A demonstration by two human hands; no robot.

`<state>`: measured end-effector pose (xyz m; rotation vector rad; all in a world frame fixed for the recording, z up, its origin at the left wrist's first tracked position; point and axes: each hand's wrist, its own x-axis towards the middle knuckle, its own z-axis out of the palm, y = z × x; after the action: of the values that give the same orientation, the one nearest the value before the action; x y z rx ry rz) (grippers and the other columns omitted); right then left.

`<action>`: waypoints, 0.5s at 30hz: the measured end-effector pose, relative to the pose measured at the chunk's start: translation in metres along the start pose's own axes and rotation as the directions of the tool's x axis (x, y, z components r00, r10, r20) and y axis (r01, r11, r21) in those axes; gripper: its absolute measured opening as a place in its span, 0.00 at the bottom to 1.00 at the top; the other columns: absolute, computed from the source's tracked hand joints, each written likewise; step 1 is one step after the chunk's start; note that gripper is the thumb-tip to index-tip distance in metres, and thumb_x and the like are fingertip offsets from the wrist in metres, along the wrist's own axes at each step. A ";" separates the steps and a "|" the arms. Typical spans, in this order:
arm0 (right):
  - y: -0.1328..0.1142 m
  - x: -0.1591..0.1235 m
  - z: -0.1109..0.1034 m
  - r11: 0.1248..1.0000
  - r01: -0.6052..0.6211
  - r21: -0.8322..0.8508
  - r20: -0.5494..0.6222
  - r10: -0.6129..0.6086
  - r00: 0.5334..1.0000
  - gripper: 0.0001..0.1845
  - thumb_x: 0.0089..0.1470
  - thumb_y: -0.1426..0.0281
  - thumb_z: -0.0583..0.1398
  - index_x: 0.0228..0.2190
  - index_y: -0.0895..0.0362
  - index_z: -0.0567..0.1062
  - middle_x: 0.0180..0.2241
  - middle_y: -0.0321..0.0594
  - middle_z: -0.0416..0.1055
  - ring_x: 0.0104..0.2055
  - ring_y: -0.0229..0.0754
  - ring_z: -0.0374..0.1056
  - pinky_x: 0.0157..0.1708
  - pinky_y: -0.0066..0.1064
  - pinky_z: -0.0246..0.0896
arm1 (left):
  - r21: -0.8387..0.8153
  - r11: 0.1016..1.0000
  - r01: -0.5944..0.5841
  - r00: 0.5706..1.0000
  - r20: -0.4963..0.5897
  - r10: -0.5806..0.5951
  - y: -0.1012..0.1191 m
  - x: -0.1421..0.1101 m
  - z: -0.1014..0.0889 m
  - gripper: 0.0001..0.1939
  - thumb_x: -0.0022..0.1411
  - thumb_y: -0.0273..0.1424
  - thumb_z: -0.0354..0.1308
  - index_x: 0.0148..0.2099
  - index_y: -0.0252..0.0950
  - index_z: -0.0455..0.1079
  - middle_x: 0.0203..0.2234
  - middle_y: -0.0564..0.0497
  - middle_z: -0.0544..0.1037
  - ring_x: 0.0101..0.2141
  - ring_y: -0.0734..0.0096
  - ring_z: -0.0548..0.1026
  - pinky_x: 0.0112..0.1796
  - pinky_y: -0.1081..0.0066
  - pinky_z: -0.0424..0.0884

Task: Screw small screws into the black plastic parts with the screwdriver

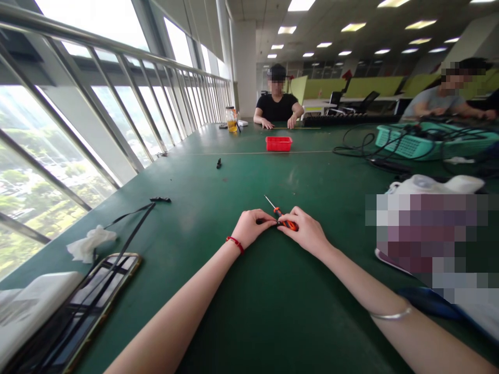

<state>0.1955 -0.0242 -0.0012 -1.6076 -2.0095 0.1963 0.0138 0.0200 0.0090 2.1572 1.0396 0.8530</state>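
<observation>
Near the middle of the green table, my right hand [306, 231] is closed around a screwdriver [291, 225] with an orange and black handle. Its thin metal shaft points up and to the left, away from me; fingers cover part of the handle. My left hand [251, 227], with a red bracelet at the wrist, is closed in a pinch beside the handle. A small dark thing shows at its fingertips, too hidden to name. The two hands' fingertips nearly meet. Farther off stands a red plastic basket [278, 144], and a small black piece [219, 163] lies to its left.
A phone [105, 296], crumpled tissue [91, 244] and black strap [136, 228] lie at left. A teal basket [405, 143] with black cables stands at far right; a white bag [424, 184] is nearer. One person [276, 106] sits opposite, another [432, 101] at right.
</observation>
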 end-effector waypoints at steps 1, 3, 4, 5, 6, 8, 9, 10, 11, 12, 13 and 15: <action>0.000 0.000 0.000 1.000 -0.002 0.001 -0.001 0.002 1.000 0.10 0.51 0.60 0.59 0.34 0.48 0.77 0.32 0.34 0.64 0.31 0.35 0.64 0.27 0.26 0.55 | 0.023 1.000 -0.008 1.000 -0.004 0.008 0.000 0.000 0.000 0.07 0.56 0.32 0.59 0.33 0.36 0.77 0.29 0.52 0.78 0.29 0.73 0.74 0.34 0.74 0.69; -0.001 -0.001 -0.001 1.000 -0.007 0.001 -0.006 0.007 1.000 0.10 0.50 0.60 0.59 0.34 0.48 0.77 0.32 0.34 0.64 0.31 0.35 0.65 0.27 0.26 0.55 | 0.080 0.996 -0.030 0.999 -0.014 0.031 0.001 0.000 0.001 0.07 0.57 0.31 0.57 0.33 0.37 0.77 0.30 0.52 0.79 0.31 0.72 0.75 0.36 0.73 0.69; -0.002 -0.001 -0.001 1.000 -0.006 0.003 -0.008 0.006 1.000 0.10 0.50 0.60 0.59 0.34 0.48 0.77 0.32 0.34 0.64 0.31 0.35 0.65 0.27 0.26 0.55 | 0.115 0.992 -0.046 0.999 -0.017 0.048 0.002 -0.001 0.002 0.07 0.57 0.31 0.57 0.33 0.37 0.77 0.31 0.53 0.79 0.32 0.72 0.75 0.37 0.73 0.69; -0.003 -0.001 -0.002 1.000 -0.007 0.003 -0.010 0.007 1.000 0.10 0.50 0.60 0.59 0.34 0.48 0.77 0.32 0.34 0.64 0.31 0.35 0.65 0.27 0.26 0.55 | 0.154 0.986 -0.063 0.998 -0.019 0.067 0.003 -0.001 0.002 0.07 0.58 0.31 0.56 0.34 0.38 0.77 0.31 0.53 0.79 0.32 0.71 0.75 0.38 0.72 0.69; -0.003 -0.002 -0.002 1.000 -0.008 0.003 -0.012 0.008 1.000 0.10 0.50 0.60 0.59 0.33 0.49 0.77 0.32 0.35 0.64 0.31 0.35 0.65 0.27 0.26 0.55 | 0.197 0.977 -0.078 0.996 -0.021 0.084 0.004 -0.002 0.002 0.07 0.58 0.31 0.56 0.35 0.39 0.76 0.32 0.54 0.80 0.33 0.71 0.75 0.39 0.72 0.69; -0.004 -0.002 -0.003 1.000 -0.009 0.002 -0.014 0.009 1.000 0.09 0.51 0.61 0.58 0.33 0.49 0.76 0.32 0.35 0.64 0.31 0.36 0.65 0.27 0.26 0.55 | 0.274 0.957 -0.091 0.994 -0.029 0.103 0.006 -0.003 0.003 0.08 0.59 0.32 0.55 0.36 0.40 0.76 0.32 0.54 0.80 0.34 0.71 0.75 0.40 0.71 0.69; -0.005 -0.002 -0.004 1.000 -0.008 0.002 -0.013 0.008 1.000 0.09 0.51 0.61 0.58 0.33 0.49 0.76 0.32 0.35 0.64 0.31 0.36 0.65 0.27 0.26 0.55 | 0.302 0.950 -0.085 0.994 -0.038 0.102 0.007 -0.003 0.003 0.08 0.59 0.32 0.55 0.36 0.40 0.76 0.32 0.54 0.79 0.34 0.71 0.75 0.40 0.71 0.69; -0.005 -0.003 -0.004 1.000 -0.008 0.000 -0.010 0.008 1.000 0.09 0.51 0.62 0.58 0.33 0.49 0.76 0.32 0.35 0.63 0.31 0.36 0.64 0.27 0.26 0.55 | 0.317 0.945 -0.075 0.994 -0.049 0.095 0.008 -0.003 0.003 0.08 0.60 0.33 0.54 0.37 0.40 0.75 0.32 0.54 0.79 0.33 0.71 0.75 0.39 0.71 0.69; -0.005 -0.003 -0.004 1.000 -0.007 -0.001 -0.009 0.007 1.000 0.09 0.51 0.62 0.58 0.33 0.49 0.76 0.32 0.35 0.63 0.31 0.36 0.64 0.27 0.26 0.55 | 0.319 0.946 -0.063 0.995 -0.059 0.086 0.008 -0.003 0.003 0.09 0.60 0.33 0.54 0.37 0.40 0.75 0.31 0.53 0.79 0.33 0.71 0.75 0.38 0.72 0.69; -0.004 -0.003 -0.003 1.000 -0.009 0.000 -0.009 0.009 1.000 0.09 0.51 0.62 0.58 0.33 0.49 0.76 0.32 0.35 0.63 0.31 0.36 0.64 0.26 0.26 0.55 | 0.307 0.950 -0.055 0.995 -0.064 0.079 0.008 -0.003 0.003 0.10 0.61 0.33 0.52 0.36 0.39 0.75 0.31 0.53 0.79 0.32 0.71 0.75 0.38 0.72 0.69; -0.004 -0.003 -0.003 1.000 -0.014 0.003 -0.010 0.014 1.000 0.09 0.51 0.62 0.58 0.33 0.49 0.75 0.31 0.35 0.63 0.30 0.36 0.64 0.26 0.26 0.54 | 0.286 0.956 -0.056 0.995 -0.063 0.078 0.007 -0.002 0.003 0.12 0.62 0.34 0.51 0.36 0.39 0.75 0.30 0.53 0.79 0.32 0.71 0.75 0.37 0.72 0.69; -0.003 -0.002 -0.003 0.999 -0.028 0.022 -0.018 0.028 0.999 0.09 0.52 0.62 0.57 0.33 0.50 0.75 0.31 0.35 0.63 0.31 0.36 0.64 0.26 0.26 0.54 | 0.224 0.971 -0.085 0.994 -0.043 0.097 0.006 -0.001 0.003 0.13 0.62 0.34 0.51 0.35 0.38 0.76 0.30 0.52 0.79 0.32 0.72 0.74 0.36 0.73 0.69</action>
<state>0.1942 -0.0278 0.0017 -1.6191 -1.9651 0.2123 0.0177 0.0153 0.0112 2.3964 1.1159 0.8759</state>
